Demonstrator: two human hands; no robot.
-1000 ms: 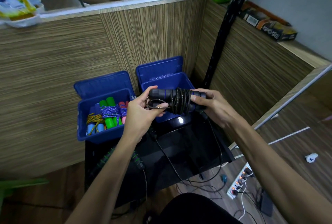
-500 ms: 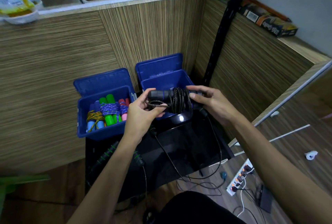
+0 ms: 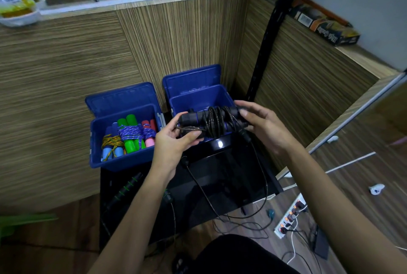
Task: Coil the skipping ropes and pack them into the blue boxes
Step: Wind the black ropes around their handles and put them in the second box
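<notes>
At frame centre, the coiled black skipping rope (image 3: 214,124) is pinched at both ends by the left hand (image 3: 176,141) and right hand (image 3: 262,126), so the wraps are kept from loosening. It is held over the right blue box (image 3: 198,100), probably for packing.

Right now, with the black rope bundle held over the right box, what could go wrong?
1. A loose loop sticks out of the coiled black rope by the left hand; it may unwind on release.
2. A cable hangs from the bundle under the right hand and could snag.
3. The right blue box looks narrow; the handles might catch its rim.
</notes>
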